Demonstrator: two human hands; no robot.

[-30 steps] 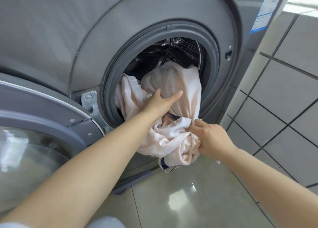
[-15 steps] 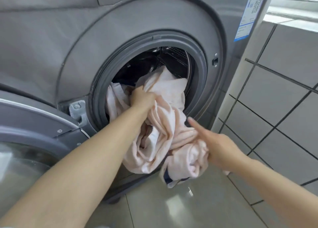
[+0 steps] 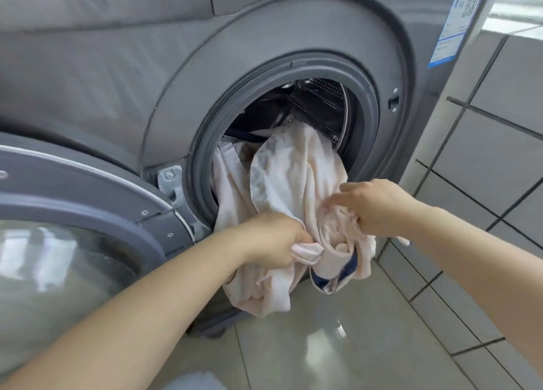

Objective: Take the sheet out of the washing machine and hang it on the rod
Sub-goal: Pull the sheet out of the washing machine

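Pale pink cloth, the sheet [image 3: 293, 183], lay half in and half out of the washing machine [image 3: 293, 36]: its upper part sat in the drum mouth, and the rest spilled over the grey door seal [image 3: 202, 154] and hung toward the floor [image 3: 323, 345], so its long axis ran from the drum outward and down toward the person. Both hands were already on the hanging part, just outside the opening. The left hand [image 3: 273, 239] pinched a bunched fold low on the near side, fingers curled round it; the right hand [image 3: 373, 207] gripped a gathered wad a little higher and further right, also with curled fingers. Neither was clearly nearer the drum, though the right sat slightly closer to the opening. The part yet to come out lay up and forward of both hands, so the pull probably had to go back toward the body. Against the frame 0.5 s earlier, the left hand had come out of the drum mouth and down to the hanging cloth, the right had closed from a pointed finger to a full grip, and more sheet hung outside. The open door [image 3: 73, 242] stood to the left.
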